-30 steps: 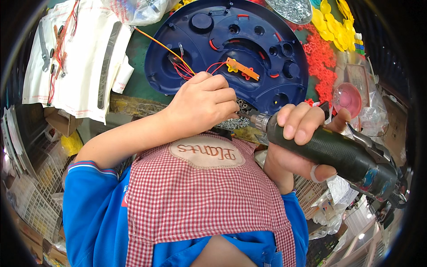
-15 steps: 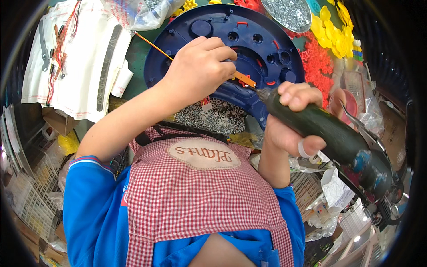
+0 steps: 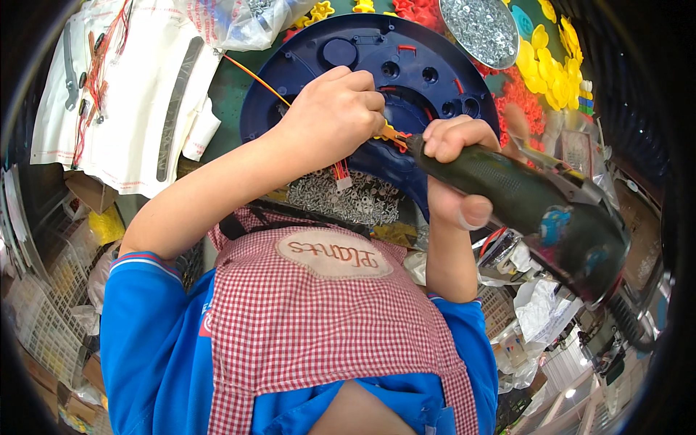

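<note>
A round dark blue plastic base [image 3: 420, 65] lies on the green bench in front of me. My left hand [image 3: 335, 116] rests on it, fingers pinched on a small orange part [image 3: 391, 133] with red and orange wires [image 3: 250, 72] trailing from it. My right hand [image 3: 453, 174] grips a dark green power screwdriver [image 3: 536, 206], its tip pointing at the orange part beside my left fingers. A small white wire connector [image 3: 341, 177] hangs below my left hand.
A pile of silver screws [image 3: 355, 199] lies at the base's near edge. A metal bowl of screws [image 3: 484, 29] and yellow [image 3: 551, 72] and red plastic pieces [image 3: 518, 98] sit at the right. White sheets [image 3: 123, 94] with wire harnesses lie at the left.
Both hands have moved up onto the blue base. The screwdriver tip has swung in next to my left fingers and the orange part.
</note>
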Tool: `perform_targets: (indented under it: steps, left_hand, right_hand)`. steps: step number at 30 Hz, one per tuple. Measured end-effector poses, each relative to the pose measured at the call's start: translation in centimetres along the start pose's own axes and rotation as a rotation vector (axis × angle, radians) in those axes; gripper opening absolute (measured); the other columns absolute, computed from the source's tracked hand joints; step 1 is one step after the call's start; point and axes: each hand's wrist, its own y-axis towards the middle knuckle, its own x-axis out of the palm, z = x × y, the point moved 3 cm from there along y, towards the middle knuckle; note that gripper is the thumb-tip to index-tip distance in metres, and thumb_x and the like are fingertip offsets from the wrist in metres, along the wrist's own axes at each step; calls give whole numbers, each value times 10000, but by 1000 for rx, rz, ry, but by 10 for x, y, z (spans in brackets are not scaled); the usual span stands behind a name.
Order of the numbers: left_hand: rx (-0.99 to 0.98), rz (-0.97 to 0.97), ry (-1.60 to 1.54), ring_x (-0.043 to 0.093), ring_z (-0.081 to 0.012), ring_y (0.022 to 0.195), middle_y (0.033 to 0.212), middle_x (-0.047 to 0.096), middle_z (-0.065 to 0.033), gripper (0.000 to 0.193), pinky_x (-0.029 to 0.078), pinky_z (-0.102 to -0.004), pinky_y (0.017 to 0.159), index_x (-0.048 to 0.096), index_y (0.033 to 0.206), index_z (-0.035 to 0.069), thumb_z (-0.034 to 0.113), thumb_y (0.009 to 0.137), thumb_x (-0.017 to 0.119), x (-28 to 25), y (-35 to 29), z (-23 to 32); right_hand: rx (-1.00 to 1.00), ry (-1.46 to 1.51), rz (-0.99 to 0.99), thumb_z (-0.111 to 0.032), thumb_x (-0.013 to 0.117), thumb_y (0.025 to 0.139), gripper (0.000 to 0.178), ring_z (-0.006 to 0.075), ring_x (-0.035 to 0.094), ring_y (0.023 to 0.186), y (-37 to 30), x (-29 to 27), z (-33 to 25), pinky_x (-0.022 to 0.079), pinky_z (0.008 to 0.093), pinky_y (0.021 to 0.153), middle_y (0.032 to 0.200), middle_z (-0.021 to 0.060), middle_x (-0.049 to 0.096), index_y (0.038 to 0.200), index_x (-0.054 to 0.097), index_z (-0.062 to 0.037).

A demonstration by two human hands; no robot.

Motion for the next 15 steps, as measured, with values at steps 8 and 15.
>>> perform_targets:
  steps: [8, 15]
  left_hand:
    - [-8, 46, -300, 595, -158, 828, 810, 660, 35, 207, 462, -311, 714, 731, 809, 102, 180, 634, 807, -10, 3, 8]
    - [-190, -33, -125, 603, -206, 890, 920, 655, -32, 393, 492, -336, 746, 734, 930, 82, 304, 620, 827, -31, -16, 12]
  right_hand:
    - [-148, 281, -156, -705, 597, 828, 942, 197, 544, 729, 17, -3, -23, 470, 379, 715, 832, 65, 555, 1495, 288, -115]
    - [-165, 181, -15, -700, 674, 772, 1032, 217, 569, 722, 14, 15, -6, 489, 393, 714, 810, 96, 573, 1464, 249, -62]
